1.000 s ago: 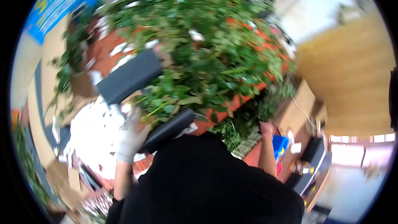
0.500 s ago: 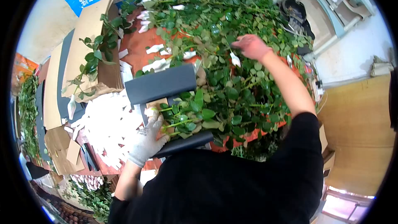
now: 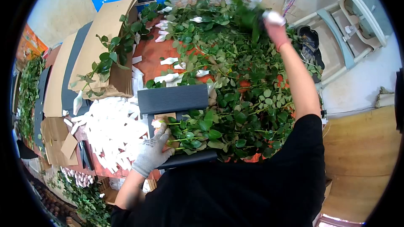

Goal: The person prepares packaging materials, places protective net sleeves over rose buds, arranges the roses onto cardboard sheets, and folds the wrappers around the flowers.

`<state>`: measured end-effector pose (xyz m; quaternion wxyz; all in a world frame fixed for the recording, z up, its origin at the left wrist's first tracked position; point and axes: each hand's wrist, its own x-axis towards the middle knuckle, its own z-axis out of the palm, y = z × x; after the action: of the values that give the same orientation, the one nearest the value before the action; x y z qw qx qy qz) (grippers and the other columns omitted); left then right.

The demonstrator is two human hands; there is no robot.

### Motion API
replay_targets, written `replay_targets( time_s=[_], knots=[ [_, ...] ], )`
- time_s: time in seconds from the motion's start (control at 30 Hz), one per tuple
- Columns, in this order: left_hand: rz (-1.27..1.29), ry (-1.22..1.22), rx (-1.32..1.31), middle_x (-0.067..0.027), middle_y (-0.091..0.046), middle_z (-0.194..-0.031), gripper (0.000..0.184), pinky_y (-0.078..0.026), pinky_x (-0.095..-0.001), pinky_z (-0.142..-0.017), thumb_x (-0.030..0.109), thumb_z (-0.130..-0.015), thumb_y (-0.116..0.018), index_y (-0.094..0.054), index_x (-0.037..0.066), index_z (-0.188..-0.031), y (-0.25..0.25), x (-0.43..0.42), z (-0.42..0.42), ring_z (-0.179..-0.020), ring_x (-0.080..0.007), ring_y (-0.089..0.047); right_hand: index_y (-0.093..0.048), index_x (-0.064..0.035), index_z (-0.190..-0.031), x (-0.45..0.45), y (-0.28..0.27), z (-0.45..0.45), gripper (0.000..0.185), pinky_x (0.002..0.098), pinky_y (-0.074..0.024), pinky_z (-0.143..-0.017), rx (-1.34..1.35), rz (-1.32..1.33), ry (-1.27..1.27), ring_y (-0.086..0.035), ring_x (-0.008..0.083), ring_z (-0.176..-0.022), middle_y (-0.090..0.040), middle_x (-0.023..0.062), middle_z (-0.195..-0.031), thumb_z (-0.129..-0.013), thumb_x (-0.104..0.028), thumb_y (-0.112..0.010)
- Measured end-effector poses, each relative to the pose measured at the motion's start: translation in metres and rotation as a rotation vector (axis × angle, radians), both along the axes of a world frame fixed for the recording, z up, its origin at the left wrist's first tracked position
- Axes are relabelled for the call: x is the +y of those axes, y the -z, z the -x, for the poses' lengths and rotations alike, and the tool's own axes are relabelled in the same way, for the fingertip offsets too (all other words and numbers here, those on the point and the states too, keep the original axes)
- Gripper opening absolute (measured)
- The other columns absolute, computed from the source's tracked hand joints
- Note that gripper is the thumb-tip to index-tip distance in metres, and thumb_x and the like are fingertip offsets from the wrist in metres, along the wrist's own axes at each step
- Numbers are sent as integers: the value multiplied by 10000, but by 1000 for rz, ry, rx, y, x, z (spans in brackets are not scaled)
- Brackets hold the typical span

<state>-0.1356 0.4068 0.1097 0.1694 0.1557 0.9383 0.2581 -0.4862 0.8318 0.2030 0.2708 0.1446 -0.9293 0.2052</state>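
- While the left hand [image 3: 152, 151], in a light grey knit glove, sits over the bud end of a small bunch of green leafy stems [image 3: 206, 125], the pinkish-red right hand [image 3: 277, 34] is out by the far right corner of the red table [image 3: 151, 50]. So I'd call the step in hand steadying the bunch while the other arm works the far side.
- Left fingers: thumb spread away from the rest, no pinch that I can make out. The fingertips are right by a pale pinkish-white bud [image 3: 157, 123].
- Right fingers: super blurry, can't tell if they're spread or pinching. There's a small white blob [image 3: 274, 18] at them and a smeared dark green leafy clump [image 3: 248, 17] just beside.
- The bunch lies toward the table's near edge, between a dark grey ribbed board [image 3: 172, 98] and a rounded black strip [image 3: 189, 159].
- A big heap of green leafy stems [image 3: 235, 59] runs from there to the far edge, white-sleeved buds [image 3: 169, 61] pointing at the left edge.
- Next move, imo: light steady pressure on the left, and a high lift on the right, since those leaves look snaggy.
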Motion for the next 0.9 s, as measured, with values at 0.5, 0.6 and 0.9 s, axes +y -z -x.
replay_targets(
  time_s=[0.5,0.6,0.9],
  knots=[
    [-37,-31,7,-180,-372,-1396,607,-468,-390,-870,325,-786,-614,-458,-1,-1273,2,-5,-5,-1043,-330,-578,-648,-15,-1049,41,-268,-38,278,308,-513,-715,440,654,65,-639,166,-773,-683,70,-916,-850,-194,-572],
    [22,-25,-88,-173,-313,-1438,622,-448,-385,-907,319,-802,-600,-422,5,-1308,-6,-2,0,-1084,-323,-559,-660,-15,-1012,23,-248,-38,337,284,-482,-769,551,163,280,-651,177,-803,-692,91,-872,-835,-292,-588],
    [21,-19,-96,-148,-264,-1472,661,-449,-377,-916,320,-805,-599,-378,20,-1351,8,-3,-1,-1150,-301,-521,-534,6,-1043,-107,-66,55,285,368,-539,-580,402,-1220,286,-648,265,-690,-628,168,-769,-798,-105,-442]
  ],
)
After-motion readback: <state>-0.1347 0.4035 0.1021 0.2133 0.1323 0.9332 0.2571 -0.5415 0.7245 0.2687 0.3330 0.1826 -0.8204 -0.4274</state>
